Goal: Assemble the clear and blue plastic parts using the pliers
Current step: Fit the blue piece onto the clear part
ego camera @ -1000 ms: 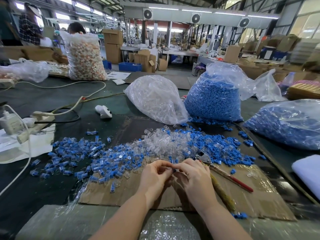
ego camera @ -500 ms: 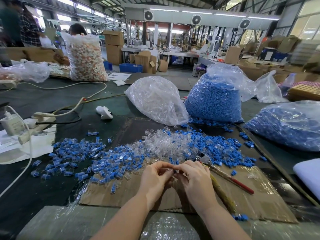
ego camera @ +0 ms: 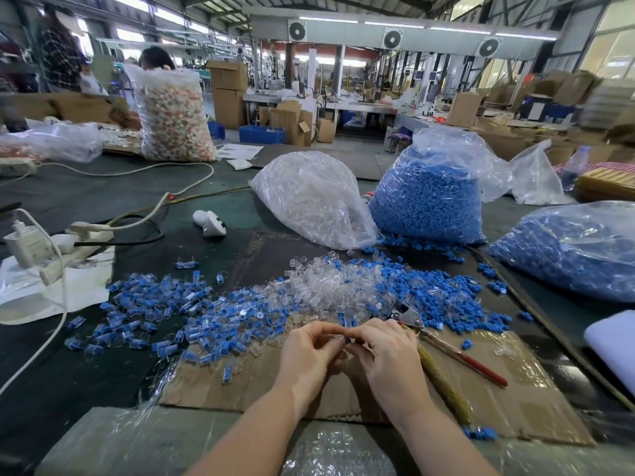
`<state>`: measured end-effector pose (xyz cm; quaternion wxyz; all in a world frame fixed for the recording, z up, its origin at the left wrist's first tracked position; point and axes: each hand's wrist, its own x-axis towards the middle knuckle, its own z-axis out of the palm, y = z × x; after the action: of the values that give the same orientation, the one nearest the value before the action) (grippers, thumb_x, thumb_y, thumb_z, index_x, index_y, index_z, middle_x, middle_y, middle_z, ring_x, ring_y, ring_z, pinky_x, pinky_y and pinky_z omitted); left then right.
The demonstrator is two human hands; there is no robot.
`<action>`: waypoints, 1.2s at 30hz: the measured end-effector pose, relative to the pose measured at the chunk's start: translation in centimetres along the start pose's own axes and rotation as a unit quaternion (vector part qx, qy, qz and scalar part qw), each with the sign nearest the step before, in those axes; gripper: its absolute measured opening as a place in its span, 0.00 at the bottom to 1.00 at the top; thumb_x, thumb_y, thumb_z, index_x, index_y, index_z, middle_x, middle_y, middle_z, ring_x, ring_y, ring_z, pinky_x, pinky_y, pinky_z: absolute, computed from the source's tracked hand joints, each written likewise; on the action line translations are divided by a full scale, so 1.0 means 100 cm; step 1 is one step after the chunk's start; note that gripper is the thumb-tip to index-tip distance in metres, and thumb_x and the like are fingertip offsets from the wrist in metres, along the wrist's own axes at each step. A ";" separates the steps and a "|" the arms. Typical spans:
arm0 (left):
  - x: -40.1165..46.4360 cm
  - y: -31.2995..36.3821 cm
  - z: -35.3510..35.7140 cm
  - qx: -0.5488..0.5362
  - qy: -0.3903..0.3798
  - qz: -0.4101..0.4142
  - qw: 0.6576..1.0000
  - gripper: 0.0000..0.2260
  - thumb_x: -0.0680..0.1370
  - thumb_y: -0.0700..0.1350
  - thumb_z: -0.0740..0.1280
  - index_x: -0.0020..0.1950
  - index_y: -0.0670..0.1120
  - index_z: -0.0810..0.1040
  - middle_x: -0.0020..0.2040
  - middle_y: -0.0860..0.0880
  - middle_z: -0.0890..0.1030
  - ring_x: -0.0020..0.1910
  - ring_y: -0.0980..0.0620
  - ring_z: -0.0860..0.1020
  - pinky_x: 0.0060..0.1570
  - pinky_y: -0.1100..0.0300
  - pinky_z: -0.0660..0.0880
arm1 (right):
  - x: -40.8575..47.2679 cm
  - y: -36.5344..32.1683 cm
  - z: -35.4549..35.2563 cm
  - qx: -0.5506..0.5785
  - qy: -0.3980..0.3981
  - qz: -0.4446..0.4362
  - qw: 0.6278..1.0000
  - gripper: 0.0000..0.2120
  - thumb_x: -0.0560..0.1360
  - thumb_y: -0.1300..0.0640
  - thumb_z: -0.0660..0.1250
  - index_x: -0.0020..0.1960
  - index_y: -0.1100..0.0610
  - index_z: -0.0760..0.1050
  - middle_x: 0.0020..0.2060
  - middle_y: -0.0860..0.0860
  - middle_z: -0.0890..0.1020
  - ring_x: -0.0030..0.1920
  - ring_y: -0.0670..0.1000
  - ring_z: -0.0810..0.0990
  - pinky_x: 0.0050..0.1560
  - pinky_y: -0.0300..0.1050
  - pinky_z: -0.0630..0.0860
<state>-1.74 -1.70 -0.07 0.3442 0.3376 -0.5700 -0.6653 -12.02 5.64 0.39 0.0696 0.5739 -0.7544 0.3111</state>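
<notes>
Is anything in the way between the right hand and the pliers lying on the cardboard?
Nothing visible. The pliers lie bare on the cardboard, just beside the right hand, which pinches a small part together with the left hand.

Large factory hall: metal truss roof (ego camera: 309, 1), strip lights (ego camera: 328, 20), three wall fans (ego camera: 392, 39), bright windows (ego camera: 615, 53) right, stacked cardboard boxes (ego camera: 227, 92), distant workbenches (ego camera: 360, 106), grey floor (ego camera: 347, 144).
</notes>
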 end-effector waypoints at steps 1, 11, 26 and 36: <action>0.001 0.000 0.000 -0.003 0.001 -0.003 1.000 0.06 0.75 0.32 0.66 0.45 0.41 0.80 0.33 0.44 0.81 0.29 0.53 0.79 0.30 0.64 0.76 | 0.000 0.001 0.000 -0.005 0.003 -0.002 1.000 0.05 0.72 0.56 0.70 0.47 0.49 0.80 0.42 0.42 0.79 0.46 0.47 0.75 0.49 0.44 0.65; 0.006 -0.006 -0.003 -0.042 0.021 -0.023 0.999 0.05 0.75 0.33 0.66 0.48 0.40 0.79 0.35 0.42 0.79 0.33 0.49 0.78 0.36 0.58 0.78 | -0.009 0.050 -0.031 -0.234 -0.109 0.342 0.903 0.33 0.75 0.34 0.52 0.74 0.52 0.55 0.69 0.53 0.67 0.68 0.55 0.66 0.68 0.58 0.60; 0.016 0.000 -0.009 -0.079 0.034 -0.071 0.994 0.04 0.76 0.36 0.66 0.49 0.42 0.79 0.32 0.44 0.80 0.29 0.50 0.76 0.27 0.59 0.74 | -0.002 0.031 -0.044 -0.240 -0.124 0.203 0.941 0.17 0.80 0.42 0.48 0.47 0.53 0.66 0.48 0.51 0.74 0.46 0.49 0.73 0.42 0.38 0.69; 0.032 0.018 -0.016 -0.090 0.100 -0.071 0.988 0.04 0.75 0.35 0.68 0.48 0.40 0.80 0.34 0.44 0.82 0.29 0.53 0.79 0.29 0.61 0.78 | 0.020 -0.012 -0.053 0.316 -0.275 0.296 0.858 0.15 0.77 0.49 0.63 0.46 0.63 0.74 0.36 0.55 0.76 0.37 0.53 0.74 0.37 0.46 0.69</action>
<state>-1.96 -5.47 1.34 0.3806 0.4098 -0.4453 -0.6992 -12.96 6.80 5.99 -0.4216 0.3768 -0.7381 0.3680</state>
